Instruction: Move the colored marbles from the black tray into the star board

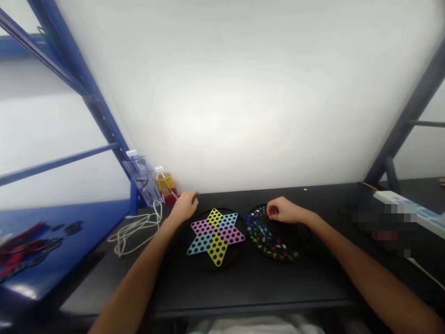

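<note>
A Chinese checkers board (216, 232), a six-pointed star in yellow, pink and light blue with dark holes, lies on the black table. At its upper left edge is my left hand (186, 206), fingers stretched out and slightly apart, with nothing visible in it. To the right sits a round dark tray (294, 236) with many small coloured marbles (264, 234) spread along its left and lower parts. Over the tray's upper part my right hand (283, 210) is closed in a pinch. Whatever is between its fingertips is too small to make out.
A clear plastic container (142, 178) and a bottle with yellow liquid (166, 185) stand by the wall at left. A white cord (135, 232) lies coiled before them. A white-and-blue box (417, 215) is at right. Blue metal posts (100, 109) rise at left.
</note>
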`<action>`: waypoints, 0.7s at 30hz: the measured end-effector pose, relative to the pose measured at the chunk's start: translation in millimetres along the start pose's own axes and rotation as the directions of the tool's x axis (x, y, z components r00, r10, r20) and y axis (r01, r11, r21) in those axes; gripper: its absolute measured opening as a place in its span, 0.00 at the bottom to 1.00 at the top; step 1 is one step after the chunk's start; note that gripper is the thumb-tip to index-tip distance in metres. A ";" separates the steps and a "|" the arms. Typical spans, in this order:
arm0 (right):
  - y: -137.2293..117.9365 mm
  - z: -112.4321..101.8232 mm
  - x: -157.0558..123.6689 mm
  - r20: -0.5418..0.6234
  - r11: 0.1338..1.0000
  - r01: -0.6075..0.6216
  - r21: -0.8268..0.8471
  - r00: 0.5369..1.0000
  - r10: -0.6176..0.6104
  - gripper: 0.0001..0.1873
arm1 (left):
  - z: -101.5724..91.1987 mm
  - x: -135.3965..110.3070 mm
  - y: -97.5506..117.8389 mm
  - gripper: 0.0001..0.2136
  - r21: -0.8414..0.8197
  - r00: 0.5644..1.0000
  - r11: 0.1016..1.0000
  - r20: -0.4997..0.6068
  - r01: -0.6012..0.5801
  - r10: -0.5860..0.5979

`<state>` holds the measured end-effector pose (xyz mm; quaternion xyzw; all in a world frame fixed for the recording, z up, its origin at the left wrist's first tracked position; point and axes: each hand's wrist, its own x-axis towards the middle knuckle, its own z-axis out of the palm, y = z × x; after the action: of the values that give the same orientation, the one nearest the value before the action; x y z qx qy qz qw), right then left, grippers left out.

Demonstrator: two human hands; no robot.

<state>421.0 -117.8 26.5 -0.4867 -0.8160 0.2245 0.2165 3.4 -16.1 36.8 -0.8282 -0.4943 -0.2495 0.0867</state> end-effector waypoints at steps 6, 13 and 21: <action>-27.7 5.2 1.7 -0.033 0.894 0.007 0.447 0.999 0.008 0.09 | -35.0 -8.0 101.5 0.14 -0.220 0.958 0.938 -0.162 -0.268 0.236; -81.6 26.5 3.3 -0.090 0.531 0.080 0.844 0.996 -0.007 0.12 | -44.5 -35.5 175.9 0.12 -0.479 0.887 0.758 -0.115 -0.444 0.447; -92.6 39.9 0.5 -0.040 0.444 0.013 0.896 0.998 0.051 0.13 | -33.0 -39.9 176.5 0.08 -0.446 0.828 0.699 -0.257 -0.559 0.499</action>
<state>333.5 -162.9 47.9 -0.3153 -0.5626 0.6083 0.4627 129.3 -147.5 63.5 -0.9120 -0.1465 -0.3814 -0.0357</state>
